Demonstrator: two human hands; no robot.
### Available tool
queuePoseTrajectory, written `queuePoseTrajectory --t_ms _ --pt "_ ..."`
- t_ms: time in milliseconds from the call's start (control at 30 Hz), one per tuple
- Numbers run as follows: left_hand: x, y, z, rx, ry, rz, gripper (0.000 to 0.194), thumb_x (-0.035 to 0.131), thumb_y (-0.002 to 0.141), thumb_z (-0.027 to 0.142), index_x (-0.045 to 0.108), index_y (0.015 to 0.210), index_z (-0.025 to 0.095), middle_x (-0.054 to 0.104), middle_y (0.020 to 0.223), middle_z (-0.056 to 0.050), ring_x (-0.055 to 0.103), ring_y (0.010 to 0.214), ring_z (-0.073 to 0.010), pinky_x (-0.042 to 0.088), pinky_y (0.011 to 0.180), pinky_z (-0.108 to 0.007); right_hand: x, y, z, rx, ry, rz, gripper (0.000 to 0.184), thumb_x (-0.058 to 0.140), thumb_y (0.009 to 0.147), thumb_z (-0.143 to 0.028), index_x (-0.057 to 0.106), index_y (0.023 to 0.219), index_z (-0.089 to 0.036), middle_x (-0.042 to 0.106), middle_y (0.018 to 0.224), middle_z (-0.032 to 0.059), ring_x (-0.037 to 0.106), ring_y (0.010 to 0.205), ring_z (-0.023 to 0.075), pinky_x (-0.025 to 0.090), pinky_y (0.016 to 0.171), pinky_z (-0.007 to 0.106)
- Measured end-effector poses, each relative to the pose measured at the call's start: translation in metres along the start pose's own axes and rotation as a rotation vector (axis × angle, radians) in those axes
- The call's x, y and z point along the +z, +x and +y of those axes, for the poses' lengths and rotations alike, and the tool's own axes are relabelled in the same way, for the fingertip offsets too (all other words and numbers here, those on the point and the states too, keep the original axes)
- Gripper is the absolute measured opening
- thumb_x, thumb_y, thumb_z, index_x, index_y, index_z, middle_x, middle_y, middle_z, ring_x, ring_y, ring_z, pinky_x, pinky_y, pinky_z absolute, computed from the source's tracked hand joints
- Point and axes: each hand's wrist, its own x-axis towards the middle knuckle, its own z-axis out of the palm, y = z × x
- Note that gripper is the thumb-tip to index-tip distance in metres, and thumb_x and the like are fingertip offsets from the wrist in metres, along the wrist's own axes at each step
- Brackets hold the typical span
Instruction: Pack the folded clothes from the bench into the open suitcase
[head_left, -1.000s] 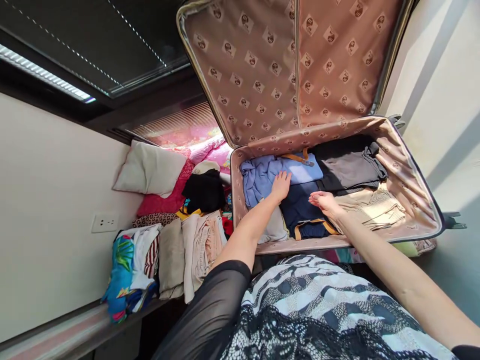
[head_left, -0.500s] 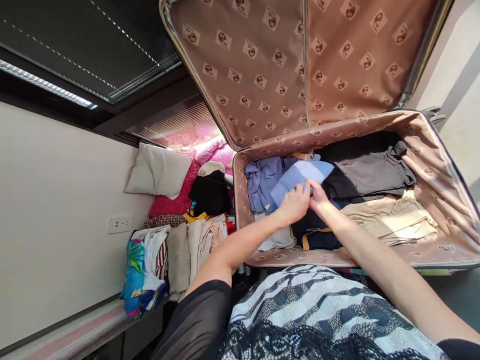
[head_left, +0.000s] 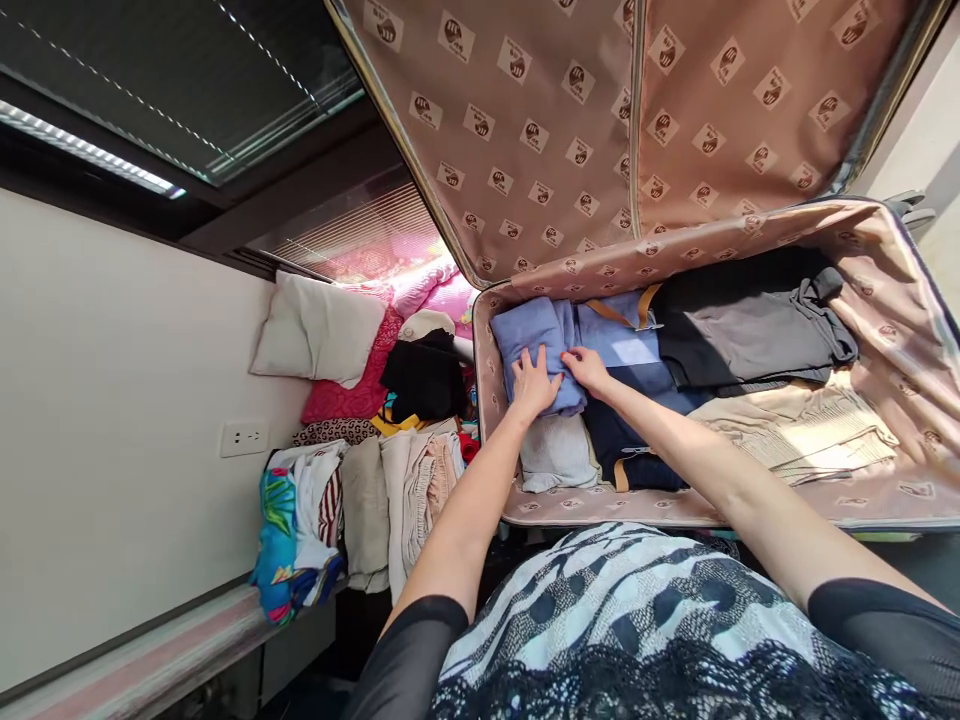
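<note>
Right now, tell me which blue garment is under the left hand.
The folded blue garment at the left end of the suitcase. The left hand rests on it; the other blue one, beside it, has orange straps.

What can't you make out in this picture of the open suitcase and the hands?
In the head view:
Folded blue garment: the patch under the left hand is covered by that hand.
Navy garment: partly hidden by the right forearm.
Suitcase lid: its top is cut off by the upper edge.
Lid emblems: any lettering is too small to read.
</note>
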Motion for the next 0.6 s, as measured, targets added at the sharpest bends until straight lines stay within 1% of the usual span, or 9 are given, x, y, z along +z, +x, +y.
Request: queuePoseTrajectory --t_ms 67,100,133,200,233,300,400,500,600 --pt "0.01 0.022 -0.003 -0.027 0.034 -0.057 0.084 0.059 0.103 0.051 0.029 0.174 0.019 0.027 0.175 -0.027 0.042 0.15 -0.0501 0.044 0.118 -0.059 -0.032 0.001 0.011 -0.008 -0.133 0.07 0.036 0.07 0.089 -0.041 0.074 0.113 -0.014 0.074 0.123 0.0175 0.063 0.128 0.0311 0.046 0.117 0.044" --pt "0.013 0.029 -0.004 -0.031 0.049 -0.083 0.086 0.059 0.103 0.053 0.026 0.175 0.019 0.026 0.175 -0.027 0.04 0.151 -0.0512 0.042 0.12 -0.06 -0.051 0.001 0.016 -0.026 -0.247 0.065 0.04 0.073 0.088 -0.041 0.075 0.116 -0.014 0.072 0.129 0.0191 0.06 0.132 0.034 0.043 0.119 0.047" --pt "0.014 0.033 -0.006 -0.03 0.062 -0.11 0.089 0.059 0.102 0.054 0.024 0.176 0.019 0.025 0.176 -0.027 0.039 0.152 -0.0521 0.039 0.122 -0.062 -0.069 0.001 0.02 -0.056 -0.408 0.018 0.046 0.077 0.084 -0.042 0.075 0.12 -0.014 0.07 0.132 0.0203 0.057 0.135 0.037 0.042 0.119 0.05" --pt "0.016 0.038 -0.009 -0.021 0.071 -0.151 0.092 0.058 0.101 0.056 0.02 0.177 0.019 0.023 0.176 -0.027 0.037 0.153 -0.0531 0.035 0.123 -0.064 -0.102 0.0 0.025 -0.14 -0.821 -0.165 0.06 0.087 0.076 -0.043 0.074 0.127 -0.013 0.068 0.133 0.0216 0.056 0.134 0.0419 0.044 0.116 0.054" --pt "0.017 0.038 -0.01 -0.017 0.07 -0.157 0.093 0.058 0.101 0.056 0.019 0.177 0.019 0.022 0.177 -0.027 0.036 0.154 -0.0531 0.034 0.124 -0.064 -0.113 0.0 0.026 -0.185 -1.024 -0.273 0.064 0.089 0.074 -0.041 0.073 0.129 -0.013 0.069 0.132 0.0218 0.057 0.132 0.0431 0.045 0.113 0.055" --pt "0.018 0.037 -0.012 -0.011 0.066 -0.145 0.093 0.056 0.102 0.057 0.018 0.177 0.018 0.02 0.178 -0.028 0.034 0.155 -0.0526 0.032 0.125 -0.065 -0.126 -0.001 0.03 -0.251 -1.284 -0.433 0.06 0.087 0.077 -0.034 0.071 0.131 -0.012 0.069 0.127 0.0221 0.06 0.128 0.0432 0.047 0.109 0.053" --pt "0.021 0.034 -0.014 -0.006 0.069 -0.115 0.093 0.056 0.102 0.056 0.018 0.177 0.017 0.02 0.178 -0.029 0.033 0.156 -0.0517 0.029 0.126 -0.064 -0.127 -0.011 0.04 -0.348 -1.397 -0.495 0.048 0.074 0.085 -0.023 0.07 0.131 -0.01 0.069 0.124 0.0225 0.064 0.117 0.039 0.049 0.102 0.047" --pt "0.024 0.031 -0.013 -0.01 0.064 -0.102 0.091 0.056 0.103 0.054 0.019 0.177 0.016 0.02 0.177 -0.029 0.033 0.156 -0.0513 0.03 0.126 -0.063 -0.128 -0.033 0.054 -0.472 -1.359 -0.512 0.046 0.065 0.086 -0.012 0.068 0.131 -0.013 0.069 0.125 0.0209 0.064 0.113 0.0337 0.048 0.101 0.042" --pt "0.025 0.026 -0.012 -0.022 0.038 -0.082 0.089 0.055 0.104 0.052 0.018 0.177 0.018 0.018 0.178 -0.027 0.03 0.157 -0.0507 0.036 0.122 -0.063 -0.139 -0.058 0.064 -0.546 -1.311 -0.577 0.038 0.058 0.087 -0.006 0.072 0.121 -0.016 0.072 0.115 0.0173 0.062 0.114 0.0321 0.044 0.105 0.043"
